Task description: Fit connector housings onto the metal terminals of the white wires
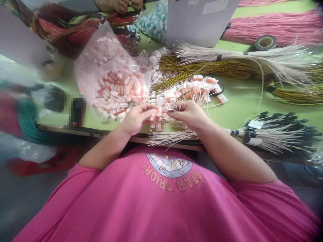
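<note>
Close to the table's front edge, my left hand has its thumb and fingers pinched on an orange-and-white connector. Just right of it, my right hand is closed round the ends of some thin white wires. The two hands are nearly touching. Behind my left hand, a clear plastic bag spills a heap of orange-and-white connectors. More connectors with white wires lie behind my right hand. A bundle of white wires runs along the table edge below my right hand.
Yellow wires, white wires, pink wires and a tape roll lie at right. Black-ended wires rest near the right edge. A grey bin stands behind. Another person's hands are at the far side.
</note>
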Available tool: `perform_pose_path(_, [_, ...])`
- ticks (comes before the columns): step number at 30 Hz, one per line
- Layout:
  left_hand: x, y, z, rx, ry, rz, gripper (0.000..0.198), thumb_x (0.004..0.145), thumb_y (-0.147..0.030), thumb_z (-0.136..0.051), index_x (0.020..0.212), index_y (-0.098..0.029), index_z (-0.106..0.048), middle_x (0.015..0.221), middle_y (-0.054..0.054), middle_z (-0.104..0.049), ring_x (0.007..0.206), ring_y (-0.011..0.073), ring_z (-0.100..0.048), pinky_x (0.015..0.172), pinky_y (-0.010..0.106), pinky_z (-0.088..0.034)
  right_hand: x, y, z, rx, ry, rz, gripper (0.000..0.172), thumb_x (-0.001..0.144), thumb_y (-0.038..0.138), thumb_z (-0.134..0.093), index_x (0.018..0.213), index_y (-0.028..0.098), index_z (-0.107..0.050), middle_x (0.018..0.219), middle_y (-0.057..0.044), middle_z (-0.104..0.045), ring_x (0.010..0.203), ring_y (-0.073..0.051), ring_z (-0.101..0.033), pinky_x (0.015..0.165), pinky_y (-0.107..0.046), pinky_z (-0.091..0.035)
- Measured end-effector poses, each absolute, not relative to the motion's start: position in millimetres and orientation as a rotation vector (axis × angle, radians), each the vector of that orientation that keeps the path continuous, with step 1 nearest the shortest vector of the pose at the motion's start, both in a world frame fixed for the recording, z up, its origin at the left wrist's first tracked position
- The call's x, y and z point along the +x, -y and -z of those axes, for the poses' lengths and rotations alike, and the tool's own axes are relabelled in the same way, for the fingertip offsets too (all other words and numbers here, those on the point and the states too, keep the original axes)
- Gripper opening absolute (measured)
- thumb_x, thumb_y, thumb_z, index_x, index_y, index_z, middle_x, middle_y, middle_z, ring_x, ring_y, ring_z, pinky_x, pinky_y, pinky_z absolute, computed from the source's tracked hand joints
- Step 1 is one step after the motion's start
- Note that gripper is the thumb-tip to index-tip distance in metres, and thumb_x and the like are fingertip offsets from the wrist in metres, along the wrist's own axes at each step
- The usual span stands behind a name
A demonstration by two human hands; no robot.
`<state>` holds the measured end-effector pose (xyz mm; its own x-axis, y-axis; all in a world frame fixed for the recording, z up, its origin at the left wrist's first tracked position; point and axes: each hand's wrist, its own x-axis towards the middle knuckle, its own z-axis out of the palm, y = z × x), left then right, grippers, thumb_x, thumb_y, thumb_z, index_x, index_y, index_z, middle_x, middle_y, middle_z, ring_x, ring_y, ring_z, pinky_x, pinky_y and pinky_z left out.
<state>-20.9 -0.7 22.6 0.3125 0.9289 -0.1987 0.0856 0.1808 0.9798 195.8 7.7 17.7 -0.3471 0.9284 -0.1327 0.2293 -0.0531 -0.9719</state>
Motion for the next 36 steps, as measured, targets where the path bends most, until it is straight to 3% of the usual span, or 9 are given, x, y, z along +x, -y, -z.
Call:
perform_pose_path(6, [0.8, -0.4, -13.0, 1.055, -1.005, -0.795, 0.031, 0.077, -0.024, -0.069, 0.105, -0.014, -0.06, 0.089, 0.006, -0.067, 0.075, 0.012, -0.066, 0.072, 0.026, -0.055, 189.8, -1.2, -27.0, -1.303, 1.72, -1.216, 0.014, 0.067, 0.021, -0.056, 0.055, 0.015, -0.051, 0.052, 0.004, -0.04, 0.052, -0.007, -0.038, 0.05, -0.024, -0.029])
perform_pose_path(12, [3.9, 1.1, -18.3, 1.233, -1.061, -0.738, 0.033, 0.08, -0.028, -0.065, 0.109, -0.013, -0.062, 0.098, 0.009, -0.068, 0.078, 0.014, -0.066, 0.072, 0.028, -0.055, 186.2, 0.1, -25.3, -1.305, 1.801, -1.116, 0.009, 0.066, 0.018, -0.052, 0.065, 0.014, -0.06, 0.059, 0.002, -0.052, 0.06, -0.01, -0.047, 0.058, -0.025, -0.037])
perform_pose_path(16, [3.0, 2.6, -18.6, 1.342, -1.119, -0.694, 0.038, 0.08, -0.032, -0.064, 0.114, -0.015, -0.062, 0.088, 0.007, -0.069, 0.069, 0.0129, -0.064, 0.063, 0.026, -0.054, 187.1, -1.6, -20.5, -1.379, 1.847, -1.046, 0.011, 0.065, 0.018, -0.052, 0.067, 0.014, -0.062, 0.059, 0.001, -0.054, 0.059, -0.011, -0.048, 0.058, -0.026, -0.037])
perform_pose_path(23, [5.1, 4.6, -23.3, 1.538, -1.18, -0.68, 0.029, 0.078, -0.032, -0.065, 0.099, -0.011, -0.069, 0.076, 0.007, -0.068, 0.062, 0.0127, -0.062, 0.06, 0.026, -0.052, 182.2, 3.3, -18.6, -1.438, 1.925, -0.859, 0.009, 0.066, 0.021, -0.053, 0.06, 0.016, -0.057, 0.055, 0.001, -0.05, 0.056, -0.01, -0.043, 0.055, -0.026, -0.033])
perform_pose_path(33, [2.4, 1.6, -9.2, 1.283, -1.115, -0.771, 0.038, 0.073, -0.032, -0.07, 0.106, -0.013, -0.066, 0.075, 0.004, -0.068, 0.061, 0.011, -0.061, 0.057, 0.025, -0.051, 184.7, -3.2, -21.8, -1.425, 1.776, -1.164, 0.018, 0.07, 0.026, -0.056, 0.055, 0.016, -0.054, 0.051, 0.003, -0.042, 0.053, -0.009, -0.037, 0.051, -0.026, -0.028])
perform_pose_path(36, [5.4, 5.4, -11.4, 1.213, -1.127, -0.762, 0.035, 0.075, -0.03, -0.069, 0.106, -0.012, -0.066, 0.068, 0.003, -0.065, 0.054, 0.0103, -0.06, 0.052, 0.023, -0.05, 185.3, -1.6, -24.2, -1.363, 1.817, -1.201, 0.016, 0.071, 0.025, -0.054, 0.058, 0.016, -0.058, 0.055, 0.001, -0.05, 0.056, -0.012, -0.045, 0.054, -0.026, -0.033])
